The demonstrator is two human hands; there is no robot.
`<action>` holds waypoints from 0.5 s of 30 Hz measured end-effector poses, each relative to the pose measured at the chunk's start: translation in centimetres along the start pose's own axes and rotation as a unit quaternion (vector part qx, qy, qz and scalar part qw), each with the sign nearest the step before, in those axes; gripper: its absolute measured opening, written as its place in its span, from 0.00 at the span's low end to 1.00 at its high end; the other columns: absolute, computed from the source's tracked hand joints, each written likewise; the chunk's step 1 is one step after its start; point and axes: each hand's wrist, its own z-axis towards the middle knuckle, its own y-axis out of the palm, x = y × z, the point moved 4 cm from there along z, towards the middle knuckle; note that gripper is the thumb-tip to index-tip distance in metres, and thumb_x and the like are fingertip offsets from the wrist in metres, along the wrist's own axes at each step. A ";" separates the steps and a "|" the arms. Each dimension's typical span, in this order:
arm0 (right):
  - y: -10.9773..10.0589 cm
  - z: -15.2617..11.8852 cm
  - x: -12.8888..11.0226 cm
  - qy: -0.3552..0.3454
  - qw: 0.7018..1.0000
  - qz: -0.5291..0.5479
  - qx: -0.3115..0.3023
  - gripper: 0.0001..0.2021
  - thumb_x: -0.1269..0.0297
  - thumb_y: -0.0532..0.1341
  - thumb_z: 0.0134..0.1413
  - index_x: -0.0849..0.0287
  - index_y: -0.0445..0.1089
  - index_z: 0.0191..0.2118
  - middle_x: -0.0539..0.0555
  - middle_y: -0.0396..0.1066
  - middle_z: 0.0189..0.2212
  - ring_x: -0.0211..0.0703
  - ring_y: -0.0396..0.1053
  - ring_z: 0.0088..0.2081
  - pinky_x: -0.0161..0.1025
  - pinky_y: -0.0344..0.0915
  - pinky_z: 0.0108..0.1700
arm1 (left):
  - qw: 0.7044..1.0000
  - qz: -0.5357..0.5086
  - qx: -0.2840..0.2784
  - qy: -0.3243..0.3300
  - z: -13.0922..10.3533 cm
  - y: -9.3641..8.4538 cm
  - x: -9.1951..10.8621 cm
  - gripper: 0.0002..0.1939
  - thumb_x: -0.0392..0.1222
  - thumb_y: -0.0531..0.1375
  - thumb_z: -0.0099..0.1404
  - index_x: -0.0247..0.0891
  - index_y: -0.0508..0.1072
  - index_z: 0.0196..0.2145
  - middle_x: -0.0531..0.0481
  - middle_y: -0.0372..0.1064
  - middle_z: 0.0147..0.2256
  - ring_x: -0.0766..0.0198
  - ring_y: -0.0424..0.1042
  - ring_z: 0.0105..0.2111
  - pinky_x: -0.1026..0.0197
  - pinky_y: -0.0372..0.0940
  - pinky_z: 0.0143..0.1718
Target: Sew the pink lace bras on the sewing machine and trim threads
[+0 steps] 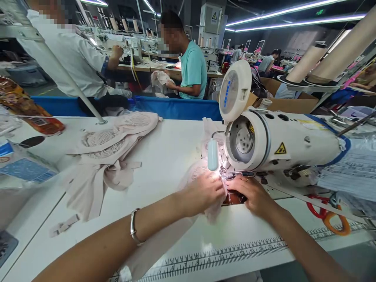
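My left hand (204, 192) is closed on pale pink lace fabric (190, 172), holding it close to the needle area of a white sewing machine (296, 137). Part of this fabric trails toward the table's front edge, beneath my left forearm. On the other side of the needle, my right hand (255, 194) has its fingertips together at the fabric's edge. A shiny brown plate (233, 198) shows between the hands. The machine's lamp brightly lights the sewing spot; glare and fingers hide the needle and the exact grip.
A pale pink garment pile (114, 145) lies at left, near a drink bottle (35, 111) and a carton (25, 162). Orange-and-red scissors (335, 219) rest at right. A ruler strip (217, 258) runs along the front edge. Thread cones (307, 62) stand above; co-workers sit beyond a blue bin (176, 109).
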 end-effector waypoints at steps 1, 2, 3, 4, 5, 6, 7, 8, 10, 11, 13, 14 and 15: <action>0.0 0.0 0.0 0.004 1.000 0.005 0.002 0.32 0.87 0.48 0.40 0.56 0.69 0.50 0.54 0.76 0.47 0.48 0.71 0.49 0.43 0.73 0.46 | 0.999 -0.028 -0.014 0.019 0.0 0.0 1.0 0.14 0.24 0.58 0.59 0.34 0.74 0.41 0.43 0.75 0.41 0.51 0.70 0.46 0.50 0.66 0.48; 0.0 0.1 0.1 0.009 1.000 0.009 0.001 0.32 0.87 0.48 0.39 0.56 0.69 0.50 0.54 0.76 0.47 0.47 0.71 0.49 0.43 0.73 0.47 | 0.996 -0.071 -0.036 0.037 -0.1 -0.1 2.0 0.15 0.24 0.58 0.60 0.34 0.75 0.43 0.44 0.76 0.41 0.53 0.71 0.45 0.51 0.66 0.50; 0.0 0.1 0.1 0.014 1.000 0.014 -0.001 0.32 0.87 0.48 0.38 0.56 0.69 0.49 0.55 0.76 0.47 0.46 0.71 0.50 0.42 0.72 0.48 | 0.989 -0.126 -0.063 0.052 -0.3 -0.3 2.9 0.15 0.25 0.58 0.61 0.35 0.75 0.44 0.45 0.77 0.40 0.54 0.72 0.45 0.51 0.67 0.51; 0.0 0.2 0.1 0.018 1.000 0.021 -0.003 0.32 0.87 0.48 0.37 0.57 0.69 0.49 0.55 0.76 0.47 0.46 0.71 0.50 0.42 0.72 0.49 | 0.975 -0.190 -0.099 0.065 -0.5 -0.5 3.9 0.15 0.27 0.59 0.62 0.35 0.76 0.46 0.46 0.78 0.41 0.54 0.74 0.45 0.52 0.68 0.52; 0.0 0.2 0.1 0.023 0.999 0.027 -0.005 0.32 0.87 0.48 0.38 0.57 0.69 0.49 0.55 0.75 0.47 0.46 0.71 0.50 0.42 0.71 0.50 | 0.950 -0.263 -0.145 0.082 -0.8 -0.7 4.8 0.16 0.29 0.60 0.64 0.35 0.75 0.49 0.46 0.78 0.41 0.55 0.75 0.45 0.54 0.69 0.53; 0.0 0.2 0.2 0.026 0.999 0.034 -0.007 0.31 0.87 0.48 0.38 0.57 0.69 0.49 0.55 0.75 0.47 0.45 0.71 0.50 0.41 0.71 0.50 | 0.916 -0.337 -0.194 0.097 -1.0 -1.0 5.5 0.17 0.30 0.59 0.65 0.36 0.74 0.52 0.47 0.79 0.42 0.57 0.76 0.45 0.57 0.70 0.51; 0.1 0.2 0.2 0.030 0.999 0.039 -0.008 0.30 0.86 0.48 0.39 0.58 0.69 0.49 0.56 0.75 0.47 0.45 0.71 0.50 0.41 0.71 0.51 | 0.877 -0.405 -0.235 0.103 -1.2 -1.2 6.0 0.18 0.30 0.57 0.67 0.37 0.73 0.54 0.48 0.79 0.42 0.59 0.77 0.44 0.60 0.72 0.48; 0.1 0.2 0.2 0.034 0.998 0.043 -0.009 0.30 0.86 0.49 0.40 0.58 0.69 0.49 0.56 0.75 0.47 0.45 0.71 0.50 0.41 0.70 0.51 | 0.849 -0.453 -0.255 0.090 -1.2 -1.4 6.0 0.19 0.29 0.54 0.68 0.37 0.72 0.54 0.49 0.79 0.42 0.62 0.79 0.41 0.64 0.74 0.42; 0.3 0.1 0.4 0.041 0.998 0.046 -0.010 0.30 0.86 0.49 0.40 0.58 0.70 0.48 0.56 0.75 0.47 0.45 0.71 0.50 0.41 0.70 0.50 | 0.877 -0.441 -0.192 0.016 -0.6 -1.5 4.7 0.18 0.29 0.49 0.70 0.37 0.74 0.50 0.48 0.78 0.41 0.64 0.79 0.37 0.65 0.73 0.36; 0.3 0.1 0.4 0.041 0.998 0.047 -0.008 0.30 0.86 0.49 0.40 0.57 0.70 0.49 0.55 0.75 0.47 0.45 0.71 0.50 0.40 0.70 0.50 | 0.918 -0.376 -0.120 -0.030 -0.3 -1.5 3.4 0.16 0.30 0.49 0.71 0.36 0.75 0.47 0.47 0.77 0.42 0.62 0.78 0.37 0.62 0.73 0.36; 0.2 0.1 0.4 0.035 0.998 0.048 0.002 0.28 0.85 0.50 0.42 0.58 0.71 0.48 0.56 0.75 0.48 0.45 0.71 0.51 0.40 0.70 0.51 | 0.978 -0.193 0.007 -0.076 0.1 -1.4 1.1 0.11 0.33 0.53 0.70 0.35 0.74 0.45 0.41 0.74 0.45 0.56 0.74 0.41 0.54 0.71 0.41; 0.1 0.1 0.3 0.029 0.998 0.046 0.007 0.27 0.85 0.50 0.43 0.59 0.71 0.48 0.56 0.75 0.48 0.44 0.71 0.51 0.39 0.70 0.50 | 0.991 -0.115 0.036 -0.065 0.1 -1.2 0.2 0.11 0.33 0.56 0.68 0.35 0.73 0.46 0.40 0.73 0.46 0.53 0.73 0.43 0.51 0.70 0.43; 0.0 0.1 0.2 0.026 0.999 0.042 0.011 0.27 0.85 0.50 0.44 0.59 0.72 0.48 0.56 0.75 0.48 0.44 0.71 0.51 0.38 0.70 0.49 | 0.996 -0.063 0.044 -0.039 0.1 -0.8 -0.4 0.13 0.33 0.57 0.66 0.34 0.72 0.49 0.39 0.72 0.46 0.52 0.72 0.44 0.51 0.69 0.42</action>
